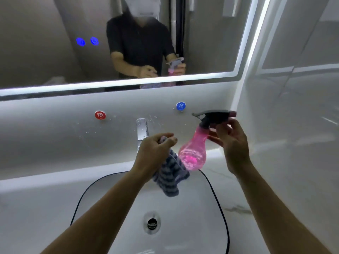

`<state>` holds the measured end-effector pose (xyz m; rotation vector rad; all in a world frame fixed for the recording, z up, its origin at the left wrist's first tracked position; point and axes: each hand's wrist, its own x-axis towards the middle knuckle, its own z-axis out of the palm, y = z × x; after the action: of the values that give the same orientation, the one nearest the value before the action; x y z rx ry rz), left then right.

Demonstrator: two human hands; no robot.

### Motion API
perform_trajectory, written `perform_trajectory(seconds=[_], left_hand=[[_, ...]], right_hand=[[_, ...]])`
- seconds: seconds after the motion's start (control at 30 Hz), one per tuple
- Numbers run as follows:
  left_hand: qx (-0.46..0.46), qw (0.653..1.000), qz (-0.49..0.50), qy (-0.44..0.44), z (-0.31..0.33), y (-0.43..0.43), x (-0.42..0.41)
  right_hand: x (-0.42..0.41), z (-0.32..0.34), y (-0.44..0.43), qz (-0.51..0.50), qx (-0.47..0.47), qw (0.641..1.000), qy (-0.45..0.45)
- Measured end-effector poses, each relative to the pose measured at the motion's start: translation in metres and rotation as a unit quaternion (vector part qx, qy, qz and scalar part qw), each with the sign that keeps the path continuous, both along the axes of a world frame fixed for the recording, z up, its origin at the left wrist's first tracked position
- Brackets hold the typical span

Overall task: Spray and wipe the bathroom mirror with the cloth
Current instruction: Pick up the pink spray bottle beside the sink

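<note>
The left hand (pixel 156 149) grasps the striped cloth (pixel 170 178). Its thumb and curled fingers pinch a bunched corner, and a small fold pokes out above the knuckles. The rest of the cloth hangs loose beneath the grip, over the sink basin (pixel 128 198).

Just to the right of that grip, the right hand (pixel 233 143) holds the pink spray bottle (pixel 194 153) by its neck, with the fingers curled against it and the fingertips spread. The dark trigger head (pixel 214 115) lies crosswise directly above this grip. The translucent round belly slants down and to the left below it. The belly's lower edge meets the hanging cloth in view, but it is not possible to tell whether the two touch.

The mirror (pixel 45 52) stands above and beyond both grips, untouched by either hand. A lit strip runs along its bottom and right edges. Two blue icons (pixel 87 41) glow on the glass, up and to the left of the hands. The glass reflects both hands, the bottle and a dark short-sleeved top.

The faucet (pixel 142 130) juts from the wall just behind the left hand's grip. A red knob (pixel 100 115) is further left on the wall. A blue knob (pixel 180 106) sits above the gap between the two hands. Water droplets (pixel 152 119) speckle the wall around the faucet. The drain (pixel 151 223) lies well below the hanging cloth, in the floor of the basin.
</note>
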<state>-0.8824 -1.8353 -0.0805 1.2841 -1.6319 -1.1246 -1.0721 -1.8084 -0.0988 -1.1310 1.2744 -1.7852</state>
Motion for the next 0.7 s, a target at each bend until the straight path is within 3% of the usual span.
perform_trajectory(seconds=[0.13, 0.2, 0.3, 0.4, 0.57, 0.63, 0.7], left_hand=[[-0.123, 0.980, -0.049, -0.146, 0.033, 0.005, 0.038], [-0.174, 0.971, -0.026, -0.161, 0.051, 0.007, 0.064], [-0.238, 0.960, 0.068, -0.130, 0.070, 0.012, 0.105], [-0.320, 0.920, 0.143, -0.174, 0.082, 0.011, 0.145], [-0.307, 0.937, 0.115, -0.123, 0.112, 0.007, 0.233], [-0.272, 0.954, 0.049, -0.118, 0.127, 0.006, 0.271], [-0.175, 0.977, -0.029, -0.116, 0.143, 0.005, 0.313]], right_hand=[[0.069, 0.044, -0.010, 0.160, -0.031, 0.985, -0.049], [0.110, 0.057, -0.017, 0.186, -0.033, 0.980, -0.063], [0.173, 0.080, -0.025, 0.161, -0.043, 0.985, 0.038], [0.232, 0.109, -0.030, 0.217, -0.043, 0.969, 0.108], [0.308, 0.146, -0.043, 0.267, -0.024, 0.941, 0.205], [0.339, 0.153, -0.046, 0.304, -0.001, 0.936, 0.180], [0.374, 0.162, -0.051, 0.269, -0.012, 0.954, 0.135]])
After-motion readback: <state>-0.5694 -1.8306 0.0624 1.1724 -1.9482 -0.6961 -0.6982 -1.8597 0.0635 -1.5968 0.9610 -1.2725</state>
